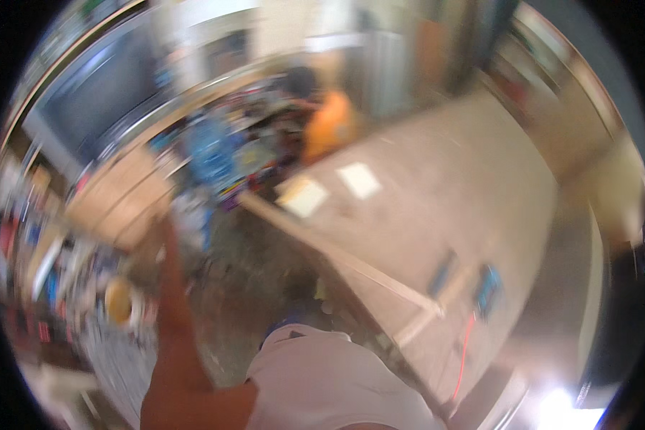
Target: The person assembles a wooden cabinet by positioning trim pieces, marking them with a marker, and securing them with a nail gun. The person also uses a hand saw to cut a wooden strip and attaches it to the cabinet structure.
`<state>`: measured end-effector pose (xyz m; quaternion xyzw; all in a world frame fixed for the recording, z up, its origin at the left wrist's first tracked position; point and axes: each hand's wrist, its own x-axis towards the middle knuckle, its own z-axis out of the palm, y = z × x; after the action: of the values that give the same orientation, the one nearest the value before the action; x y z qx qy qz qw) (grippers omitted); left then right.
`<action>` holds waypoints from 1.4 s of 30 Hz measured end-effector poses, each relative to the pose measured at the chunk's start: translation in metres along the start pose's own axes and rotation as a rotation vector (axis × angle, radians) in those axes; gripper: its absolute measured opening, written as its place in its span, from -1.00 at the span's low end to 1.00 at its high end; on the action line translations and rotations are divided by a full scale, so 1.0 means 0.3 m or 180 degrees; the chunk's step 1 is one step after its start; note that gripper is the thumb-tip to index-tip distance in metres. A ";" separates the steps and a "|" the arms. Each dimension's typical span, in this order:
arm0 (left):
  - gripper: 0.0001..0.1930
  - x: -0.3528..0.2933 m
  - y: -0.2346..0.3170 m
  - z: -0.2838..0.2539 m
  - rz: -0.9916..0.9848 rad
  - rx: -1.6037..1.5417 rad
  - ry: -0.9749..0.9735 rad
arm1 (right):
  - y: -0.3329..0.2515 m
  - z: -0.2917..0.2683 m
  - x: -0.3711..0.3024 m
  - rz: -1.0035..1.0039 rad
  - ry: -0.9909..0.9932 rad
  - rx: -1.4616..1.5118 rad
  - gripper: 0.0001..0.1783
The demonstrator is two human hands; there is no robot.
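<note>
Left hand (pixel 155 233) out at the left of the frame, right at the lower edge of the boards (pixel 122 197); they sit just up and left of the grip, seams slanting lower left to upper right; heavy blur, so I can't tell whether it's closed on them; right hand out of view; flat, pale wood, dark straight seams; mid-frame, a slim strip (pixel 337 251) by the brown counter (pixel 451 165); upper left, a clear bluish jug (pixel 211 154).

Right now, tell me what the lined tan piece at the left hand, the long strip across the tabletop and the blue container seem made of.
Tan piece: probably bare wood; warm tan, with dark parallel lines, though blur hides any grain.
Long strip: likely unfinished wood, pale and matt, straight-edged.
Blue container: probably plastic, smooth; it looks tinted and translucent.
</note>
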<state>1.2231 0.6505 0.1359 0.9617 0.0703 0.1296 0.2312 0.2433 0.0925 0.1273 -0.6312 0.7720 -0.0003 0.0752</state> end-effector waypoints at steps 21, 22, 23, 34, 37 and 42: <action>-0.24 -1.400 1.123 0.244 0.4278 -0.0215 -0.3032 | 0.021 -0.269 -0.152 0.0905 0.0192 0.0897 -0.64; -0.25 -1.407 1.140 0.277 0.4359 -0.0093 -0.3030 | 0.059 -0.255 -0.100 0.0830 0.0258 0.0759 -0.66; -0.26 -1.421 1.151 0.311 0.4251 0.0081 -0.3046 | 0.111 -0.247 -0.049 0.0767 0.0325 0.0608 -0.67; -0.46 -1.542 1.163 0.254 0.4182 0.0341 -0.2893 | 0.281 -0.086 0.570 0.1144 0.0744 0.0331 -0.69; -0.47 -1.677 1.222 0.180 0.4683 0.0356 -0.2795 | 0.268 -0.045 0.661 0.1015 0.0404 0.0968 -0.65; -0.42 -1.937 1.285 0.182 0.4891 0.0165 -0.3370 | 0.301 0.103 0.749 0.0604 0.0120 0.1092 -0.52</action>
<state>0.7118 0.1734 0.1415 0.6830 -0.6968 -0.2098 0.0623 0.1158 -0.1054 0.0621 -0.5334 0.8179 -0.1366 0.1669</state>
